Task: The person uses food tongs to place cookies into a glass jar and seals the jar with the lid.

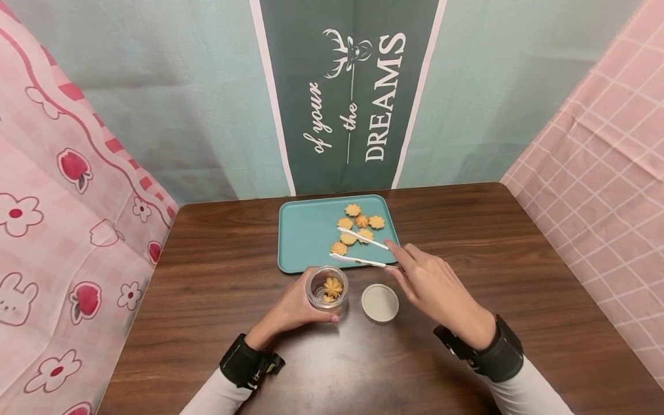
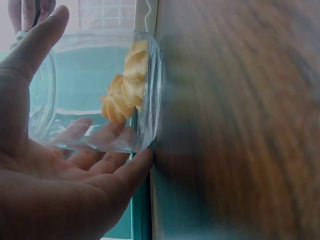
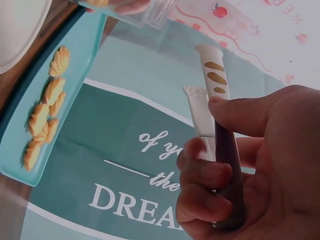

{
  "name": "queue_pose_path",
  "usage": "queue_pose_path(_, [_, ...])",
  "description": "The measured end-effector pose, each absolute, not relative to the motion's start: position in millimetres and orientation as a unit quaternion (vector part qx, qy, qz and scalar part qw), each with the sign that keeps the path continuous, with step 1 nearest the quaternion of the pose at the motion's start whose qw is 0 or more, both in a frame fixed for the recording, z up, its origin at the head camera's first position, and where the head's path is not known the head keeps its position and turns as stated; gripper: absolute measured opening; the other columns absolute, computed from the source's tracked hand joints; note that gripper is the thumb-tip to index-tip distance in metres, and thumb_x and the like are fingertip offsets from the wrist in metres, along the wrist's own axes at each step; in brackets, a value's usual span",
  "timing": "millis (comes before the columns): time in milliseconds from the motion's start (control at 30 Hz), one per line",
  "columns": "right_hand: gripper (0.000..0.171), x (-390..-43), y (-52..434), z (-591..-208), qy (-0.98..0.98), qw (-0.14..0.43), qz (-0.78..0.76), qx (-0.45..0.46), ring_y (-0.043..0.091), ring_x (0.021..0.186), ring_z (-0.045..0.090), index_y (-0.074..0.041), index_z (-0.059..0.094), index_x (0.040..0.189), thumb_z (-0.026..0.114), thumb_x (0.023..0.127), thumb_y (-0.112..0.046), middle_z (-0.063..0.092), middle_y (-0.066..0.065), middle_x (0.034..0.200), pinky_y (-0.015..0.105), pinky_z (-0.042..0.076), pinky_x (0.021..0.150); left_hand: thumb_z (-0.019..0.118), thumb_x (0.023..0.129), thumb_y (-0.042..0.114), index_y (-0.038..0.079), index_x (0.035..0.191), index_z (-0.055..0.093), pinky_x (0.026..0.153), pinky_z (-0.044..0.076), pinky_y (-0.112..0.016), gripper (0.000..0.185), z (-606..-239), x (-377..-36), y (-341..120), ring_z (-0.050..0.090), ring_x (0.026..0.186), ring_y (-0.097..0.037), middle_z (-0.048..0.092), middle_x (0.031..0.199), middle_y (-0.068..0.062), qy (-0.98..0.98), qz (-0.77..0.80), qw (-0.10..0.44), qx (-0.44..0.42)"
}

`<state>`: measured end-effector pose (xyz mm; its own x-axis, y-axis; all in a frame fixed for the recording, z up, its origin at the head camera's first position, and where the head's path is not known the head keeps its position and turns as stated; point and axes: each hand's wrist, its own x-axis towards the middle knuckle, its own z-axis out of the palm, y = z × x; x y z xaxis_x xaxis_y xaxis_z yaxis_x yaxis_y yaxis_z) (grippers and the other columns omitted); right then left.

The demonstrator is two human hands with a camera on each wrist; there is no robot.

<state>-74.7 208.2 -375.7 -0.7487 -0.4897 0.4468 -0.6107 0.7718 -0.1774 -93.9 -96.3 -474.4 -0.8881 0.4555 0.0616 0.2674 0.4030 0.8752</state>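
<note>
A clear jar [image 2: 85, 60] stands upright on the table, and my left hand [image 1: 294, 304] is curled round its side. Inside, a few flower-shaped cookies [image 1: 333, 286] lie on the bottom. My right hand [image 1: 438, 288] grips a pair of tongs [image 3: 227, 165] with white ends; nothing is between their spread arms. From the head view the tips are over the near right part of a teal tray [image 1: 306, 230], close to a swirl cookie [image 1: 339, 248]. Several more cookies [image 1: 361, 221] lie on the tray's right half.
A round pale lid [image 1: 380, 303] lies flat on the wooden table [image 1: 218, 253], between the jar and my right hand. Behind the table hangs a green curtain [image 1: 207, 104] with lettering. Pink patterned cloths [image 1: 596, 132] hang at both sides.
</note>
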Motion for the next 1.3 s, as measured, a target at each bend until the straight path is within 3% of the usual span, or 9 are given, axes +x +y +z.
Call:
queue_pose_path(400, [0.049, -87, 207, -383, -0.926, 0.194, 0.149, 0.286, 0.012, 0.056, 0.038, 0.002, 0.063, 0.14, 0.078, 0.097, -0.014, 0.05, 0.004, 0.079, 0.027, 0.035, 0.05, 0.104, 0.066, 0.029, 0.011, 0.146, 0.052, 0.109, 0.049, -0.051, 0.097, -474, -94, -95, 0.062, 0.123, -0.025, 0.066, 0.136, -0.006, 0.826, 0.506, 0.094, 0.227])
queue_pose_path(800, [0.049, -97, 203, -391, -0.942, 0.145, 0.133, 0.27, 0.019, 0.057, 0.055, 0.004, 0.06, 0.143, 0.074, 0.1, -0.016, 0.066, 0.015, 0.092, 0.035, 0.048, 0.051, 0.103, 0.066, 0.029, 0.012, 0.146, 0.053, 0.109, 0.048, -0.051, 0.096, -476, -94, -95, 0.062, 0.124, -0.025, 0.066, 0.136, -0.006, 0.824, 0.51, 0.088, 0.229])
queue_pose_path(1300, [0.049, -112, 195, -411, -0.955, 0.091, 0.12, 0.256, 0.017, 0.054, 0.05, 0.003, 0.059, 0.144, 0.072, 0.102, -0.02, 0.064, 0.014, 0.091, 0.031, 0.041, 0.046, 0.104, 0.066, 0.031, 0.01, 0.145, 0.053, 0.11, 0.048, -0.05, 0.096, -475, -93, -96, 0.062, 0.125, -0.022, 0.066, 0.136, -0.005, 0.825, 0.508, 0.092, 0.229])
